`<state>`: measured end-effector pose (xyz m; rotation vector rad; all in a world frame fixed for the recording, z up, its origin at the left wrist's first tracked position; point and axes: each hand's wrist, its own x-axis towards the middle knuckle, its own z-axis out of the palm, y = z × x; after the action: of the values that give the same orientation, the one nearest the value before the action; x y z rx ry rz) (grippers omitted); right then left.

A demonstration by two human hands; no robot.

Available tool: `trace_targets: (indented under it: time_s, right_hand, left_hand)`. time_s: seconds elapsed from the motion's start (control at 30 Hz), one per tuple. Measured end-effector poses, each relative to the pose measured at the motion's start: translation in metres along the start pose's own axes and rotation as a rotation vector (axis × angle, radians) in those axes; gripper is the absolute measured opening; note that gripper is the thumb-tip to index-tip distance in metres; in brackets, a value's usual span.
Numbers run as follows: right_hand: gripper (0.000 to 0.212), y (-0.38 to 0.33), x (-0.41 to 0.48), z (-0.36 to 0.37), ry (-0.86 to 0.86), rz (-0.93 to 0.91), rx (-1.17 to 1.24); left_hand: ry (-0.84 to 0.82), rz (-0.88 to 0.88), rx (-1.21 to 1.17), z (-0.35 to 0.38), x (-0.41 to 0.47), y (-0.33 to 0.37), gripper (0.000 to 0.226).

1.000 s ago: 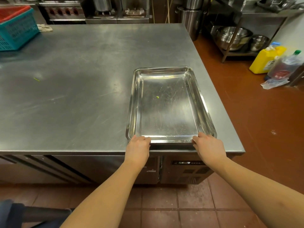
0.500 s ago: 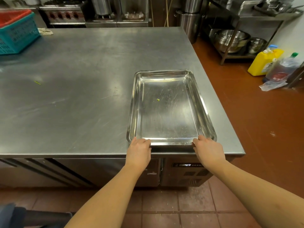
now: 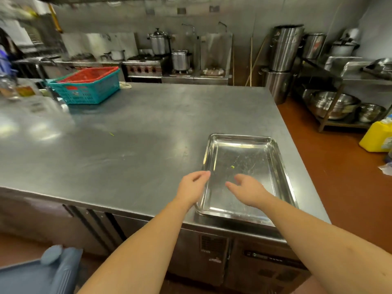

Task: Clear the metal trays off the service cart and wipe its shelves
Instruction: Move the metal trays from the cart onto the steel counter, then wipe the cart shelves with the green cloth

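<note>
A shallow rectangular metal tray [image 3: 244, 158] lies flat on the steel worktable [image 3: 131, 145], close to its near right corner, with a small green speck inside. My left hand [image 3: 192, 187] hovers at the tray's left rim, fingers apart and holding nothing. My right hand [image 3: 247, 189] floats over the tray's near half, also empty with loose fingers. A blue-grey corner of the service cart [image 3: 53, 270] shows at the bottom left, mostly out of frame.
A teal basket [image 3: 89, 90] holding a red one sits at the table's far left. Stoves and pots line the back wall. Tall steel pots [image 3: 284, 49], a rack of metal bowls [image 3: 335, 105] and a yellow jug [image 3: 377, 136] stand to the right on the red floor.
Both hands have let go of the tray's near rim and lifted above it. The view has swung up and to the left, bringing in the back wall and the cart corner.
</note>
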<state>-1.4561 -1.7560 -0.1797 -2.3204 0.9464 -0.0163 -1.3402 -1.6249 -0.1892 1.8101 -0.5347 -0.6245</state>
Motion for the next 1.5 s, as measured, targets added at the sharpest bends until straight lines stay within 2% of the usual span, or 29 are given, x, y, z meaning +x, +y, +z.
trace_targets:
  time_s: [0.13,0.2,0.3,0.47,0.67,1.0,1.23,1.5]
  right_hand:
    - [0.044,-0.037,-0.003,-0.001,0.056,-0.032,0.452]
    - [0.036,-0.050,-0.009,-0.002,-0.021,-0.031,0.577]
    - [0.034,-0.063,-0.023,0.001,-0.174,-0.050,0.650]
    - [0.037,-0.071,-0.071,0.027,-0.442,-0.123,0.612]
    - [0.040,-0.111,-0.151,0.065,-0.641,-0.230,0.559]
    - [0.039,-0.211,-0.368,0.147,-1.012,-0.515,0.437]
    - [0.038,-0.249,-0.535,0.216,-1.190,-0.637,0.345]
    - [0.045,-0.303,-0.719,0.294,-1.289,-0.733,0.355]
  left_hand:
    - [0.048,-0.141,-0.229,-0.021,-0.020,0.021,0.033]
    - [0.111,-0.154,-0.262,-0.029,-0.034,0.026,0.044]
    - [0.230,-0.147,-0.278,-0.039,-0.069,0.028,0.042]
    - [0.419,-0.183,-0.265,-0.041,-0.151,0.018,0.046]
    - [0.657,-0.230,-0.297,-0.067,-0.262,0.008,0.048]
    - [1.152,-0.264,-0.346,-0.131,-0.489,-0.030,0.037]
    - [1.359,-0.353,-0.378,-0.167,-0.675,-0.072,0.046]
    - [1.520,-0.350,-0.390,-0.217,-0.866,-0.113,0.048]
